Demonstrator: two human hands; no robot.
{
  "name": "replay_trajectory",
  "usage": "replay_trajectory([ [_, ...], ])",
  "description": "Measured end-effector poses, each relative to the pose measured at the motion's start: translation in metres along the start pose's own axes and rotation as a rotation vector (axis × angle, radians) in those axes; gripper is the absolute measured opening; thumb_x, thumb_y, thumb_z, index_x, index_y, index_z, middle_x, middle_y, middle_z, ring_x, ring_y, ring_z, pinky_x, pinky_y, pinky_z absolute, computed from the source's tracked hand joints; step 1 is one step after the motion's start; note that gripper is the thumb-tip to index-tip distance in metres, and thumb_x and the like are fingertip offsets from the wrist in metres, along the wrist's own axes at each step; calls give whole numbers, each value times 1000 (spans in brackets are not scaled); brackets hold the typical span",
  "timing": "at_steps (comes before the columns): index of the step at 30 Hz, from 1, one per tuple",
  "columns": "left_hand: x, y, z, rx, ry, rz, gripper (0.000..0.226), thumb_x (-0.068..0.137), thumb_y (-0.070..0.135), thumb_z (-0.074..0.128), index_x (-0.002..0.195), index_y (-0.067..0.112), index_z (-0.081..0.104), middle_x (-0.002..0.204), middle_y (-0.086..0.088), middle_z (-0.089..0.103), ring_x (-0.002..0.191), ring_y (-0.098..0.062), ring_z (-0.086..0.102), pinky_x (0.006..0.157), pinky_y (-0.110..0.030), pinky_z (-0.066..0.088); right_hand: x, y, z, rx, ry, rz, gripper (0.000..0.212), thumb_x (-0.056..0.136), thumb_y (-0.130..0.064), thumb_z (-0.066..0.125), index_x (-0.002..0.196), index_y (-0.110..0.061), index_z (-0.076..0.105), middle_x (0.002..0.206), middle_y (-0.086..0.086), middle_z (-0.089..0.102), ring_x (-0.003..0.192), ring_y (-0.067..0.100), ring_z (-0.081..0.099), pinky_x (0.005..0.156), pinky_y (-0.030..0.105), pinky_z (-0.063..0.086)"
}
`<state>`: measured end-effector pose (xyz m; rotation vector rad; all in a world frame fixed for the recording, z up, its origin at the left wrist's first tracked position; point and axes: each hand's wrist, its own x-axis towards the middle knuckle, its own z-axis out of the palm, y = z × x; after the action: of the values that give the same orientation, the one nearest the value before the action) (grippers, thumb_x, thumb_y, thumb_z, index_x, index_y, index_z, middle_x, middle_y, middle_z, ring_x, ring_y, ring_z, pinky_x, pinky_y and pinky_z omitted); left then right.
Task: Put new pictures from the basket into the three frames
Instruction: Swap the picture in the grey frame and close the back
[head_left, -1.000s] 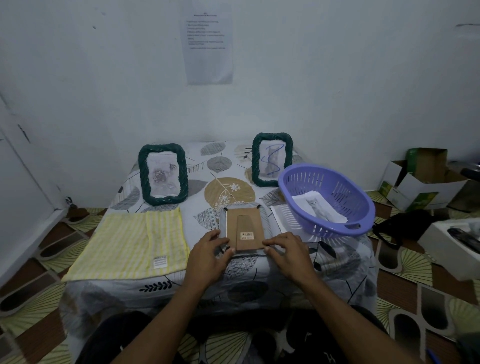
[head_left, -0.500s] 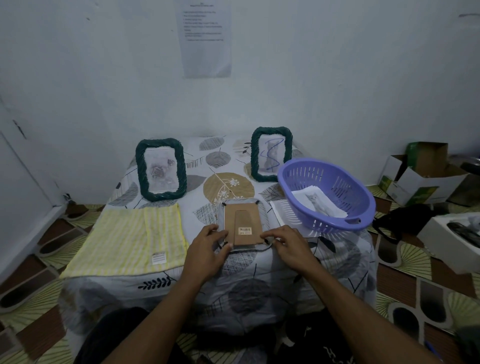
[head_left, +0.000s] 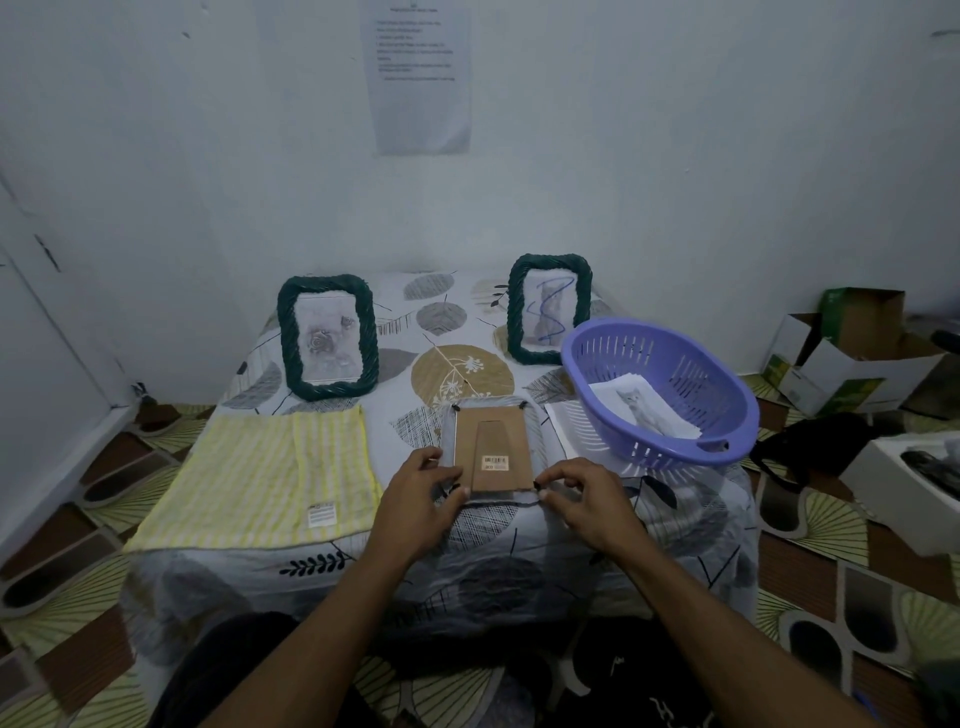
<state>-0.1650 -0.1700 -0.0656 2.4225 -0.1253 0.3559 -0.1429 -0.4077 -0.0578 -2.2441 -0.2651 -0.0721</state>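
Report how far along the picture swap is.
Done: unclear; the rose frame and the scribbled frame stand upright, pictures old or new I cannot tell. In hand: left hand and right hand grip the near corners of the face-down frame. Left: a cat picture lies in the basket.

Three frames: two green, left frame (head_left: 327, 338) and right frame (head_left: 549, 309), plus one face-down frame (head_left: 493, 449). One basket (head_left: 623, 431), one cat picture (head_left: 641, 408) inside, one loose sheet (head_left: 563, 428), one yellow cloth (head_left: 260, 478), one wall notice (head_left: 418, 78)

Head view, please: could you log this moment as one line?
frame: face-down | left hand: holds frame's left edge | right hand: pinches corner tab | basket: cat picture inside
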Motion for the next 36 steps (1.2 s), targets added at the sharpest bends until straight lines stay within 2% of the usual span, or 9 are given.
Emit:
replay_trajectory([
  [5,1,2,-1,-1,-5,8,37,87,32,67,119,13,68,136,-6,49,119,-21,52,94,-31,44,0,-2,-1,-57,-12,-18,17,81,-23,73,85,-39,68,101,-8,66,97,17,57,88,39,50],
  [9,-1,2,-4,16,9,-6,44,84,37,69,121,14,66,138,-3,51,120,-19,52,96,-28,41,4,-4,0,-78,-38,28,18,83,-25,70,89,-41,65,104,-8,63,103,18,56,93,41,48],
  [13,-2,-1,-5,20,1,0,45,82,40,70,119,15,67,138,-2,52,121,-17,52,98,-27,39,8,-7,5,-92,-32,102,20,83,-28,70,103,-32,71,114,-4,63,109,18,56,99,46,45],
  [17,3,4,-1,-13,60,-60,31,82,25,71,107,7,71,129,-4,57,113,-19,56,92,-25,41,12,-11,12,-105,76,152,21,78,-38,75,98,-29,74,105,-5,67,99,17,60,93,43,48],
  [20,4,5,2,-39,95,-91,24,81,23,72,99,7,73,126,-4,59,109,-19,58,88,-23,42,12,-13,16,-140,100,140,21,77,-41,74,97,-33,72,100,-6,67,95,18,60,90,43,49],
  [27,5,5,2,-45,103,-86,23,82,20,70,101,9,72,121,-2,61,107,-18,59,86,-22,42,11,-17,16,-172,94,153,22,78,-44,71,98,-36,71,104,-5,66,100,19,59,92,44,46],
  [31,3,6,1,-18,77,-51,29,85,21,67,112,14,71,125,-2,58,109,-18,57,86,-25,44,7,-20,14,-153,101,137,16,76,-43,74,89,-36,67,97,-7,65,96,17,59,89,41,47],
  [34,3,6,2,-7,66,-59,28,86,21,65,112,14,72,130,-2,55,111,-18,56,85,-23,42,2,-19,13,-74,121,138,22,69,-42,82,68,-34,61,82,-15,66,88,14,62,87,45,50],
  [36,3,6,2,-11,59,-56,30,85,22,66,113,13,71,131,-2,54,112,-17,56,85,-22,41,0,-20,12,-44,140,132,26,67,-39,84,62,-35,59,79,-16,67,87,14,63,85,44,51],
])
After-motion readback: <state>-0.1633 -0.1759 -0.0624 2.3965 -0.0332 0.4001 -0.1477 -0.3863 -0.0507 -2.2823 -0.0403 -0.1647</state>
